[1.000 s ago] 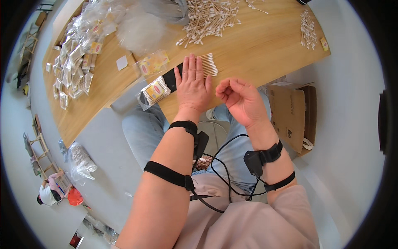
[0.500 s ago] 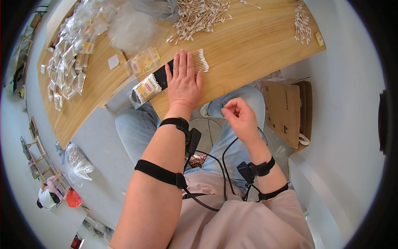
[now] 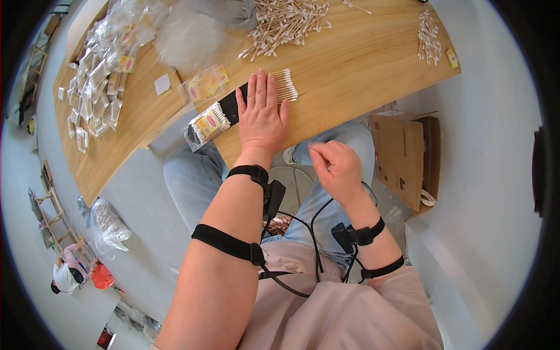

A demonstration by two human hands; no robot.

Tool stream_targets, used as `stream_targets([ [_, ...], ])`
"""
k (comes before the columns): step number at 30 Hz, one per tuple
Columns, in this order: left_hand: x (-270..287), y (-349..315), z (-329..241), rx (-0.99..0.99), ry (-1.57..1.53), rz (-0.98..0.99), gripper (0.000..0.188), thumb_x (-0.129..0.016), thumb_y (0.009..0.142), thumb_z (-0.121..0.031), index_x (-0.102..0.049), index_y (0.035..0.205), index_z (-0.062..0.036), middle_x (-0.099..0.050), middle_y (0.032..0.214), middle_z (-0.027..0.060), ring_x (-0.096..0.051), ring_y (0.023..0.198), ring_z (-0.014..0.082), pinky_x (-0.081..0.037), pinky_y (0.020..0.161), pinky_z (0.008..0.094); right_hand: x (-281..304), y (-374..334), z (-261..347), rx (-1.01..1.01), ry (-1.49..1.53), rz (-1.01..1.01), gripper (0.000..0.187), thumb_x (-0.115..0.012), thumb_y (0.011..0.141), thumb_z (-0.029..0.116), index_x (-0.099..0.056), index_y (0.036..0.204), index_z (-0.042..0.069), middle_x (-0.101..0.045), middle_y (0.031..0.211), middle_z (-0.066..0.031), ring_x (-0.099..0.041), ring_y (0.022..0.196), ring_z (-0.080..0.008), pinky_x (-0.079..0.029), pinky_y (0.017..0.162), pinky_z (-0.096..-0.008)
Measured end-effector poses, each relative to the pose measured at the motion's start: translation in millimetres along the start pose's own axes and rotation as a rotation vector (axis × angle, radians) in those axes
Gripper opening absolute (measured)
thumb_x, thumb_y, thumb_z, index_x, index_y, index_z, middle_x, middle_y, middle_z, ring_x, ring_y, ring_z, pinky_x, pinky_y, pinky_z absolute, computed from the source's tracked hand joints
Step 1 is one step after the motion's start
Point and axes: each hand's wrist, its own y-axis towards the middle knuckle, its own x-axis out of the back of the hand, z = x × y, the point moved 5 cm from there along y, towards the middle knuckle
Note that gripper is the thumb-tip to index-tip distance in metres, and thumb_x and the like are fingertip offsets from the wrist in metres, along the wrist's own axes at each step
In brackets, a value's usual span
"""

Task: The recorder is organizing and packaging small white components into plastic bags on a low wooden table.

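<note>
My left hand (image 3: 262,119) lies flat on the table, fingers stretched and close together, over a black strip (image 3: 232,104) and a row of cotton swabs (image 3: 286,85). The white swab tips stick out to its right. At the strip's left end, a clear bag holds a pack of cotton swabs (image 3: 208,123) with a yellow label. My right hand (image 3: 339,169) hovers over my lap beyond the table edge, fingers curled toward the thumb. Its fingertips are blurred, and anything inside it is hidden.
A loose pile of cotton swabs (image 3: 286,26) lies at the back, a smaller bunch (image 3: 429,38) at the far right. Filled swab packs (image 3: 93,96) and clear bags (image 3: 192,38) cover the left. Under the table's right side stands a cardboard box (image 3: 399,154).
My right hand has turned slightly, its fingers curling in closer, and shifted a little. My left hand stays flat on the strip and swabs. The whole view has shifted slightly.
</note>
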Motion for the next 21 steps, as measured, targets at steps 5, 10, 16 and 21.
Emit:
stream_targets([
  [5,0,2,0,-0.011,0.003,-0.022,0.061,-0.044,0.097,-0.037,-0.033,0.149,-0.0072,-0.026,0.158,0.0098,-0.021,0.147,0.0259,-0.013,0.118,0.0493,-5,7,-6,0.018,-0.018,-0.032,0.017,-0.067,0.080,0.010,-0.068,0.097,0.006,-0.061,0.074,-0.0091,-0.058,0.072,-0.0293,-0.047,0.065,-0.0411],
  [10,2,2,2,0.013,0.004,0.011,0.062,-0.044,0.096,-0.037,-0.033,0.149,-0.0075,-0.026,0.158,0.0095,-0.020,0.147,0.0252,-0.012,0.119,0.0488,-7,36,-8,0.078,-0.028,-0.207,0.022,-0.064,0.079,0.003,-0.067,0.100,0.005,-0.061,0.088,-0.0109,-0.058,0.082,-0.0305,-0.048,0.071,-0.0413],
  [16,-2,3,0,-0.001,0.009,0.001,0.061,-0.044,0.097,-0.037,-0.032,0.149,-0.0074,-0.025,0.158,0.0094,-0.020,0.147,0.0250,-0.011,0.119,0.0487,-17,77,-20,0.090,-0.039,-0.277,0.021,-0.062,0.076,-0.001,-0.068,0.095,0.006,-0.060,0.085,-0.0091,-0.058,0.082,-0.0295,-0.048,0.071,-0.0403],
  [21,-2,2,1,-0.004,0.026,-0.001,0.061,-0.044,0.097,-0.036,-0.032,0.149,-0.0073,-0.025,0.158,0.0095,-0.020,0.147,0.0250,-0.012,0.119,0.0486,-19,81,-22,0.117,0.005,-0.323,0.019,-0.060,0.073,-0.003,-0.068,0.088,0.006,-0.059,0.081,-0.0079,-0.058,0.079,-0.0287,-0.048,0.070,-0.0390],
])
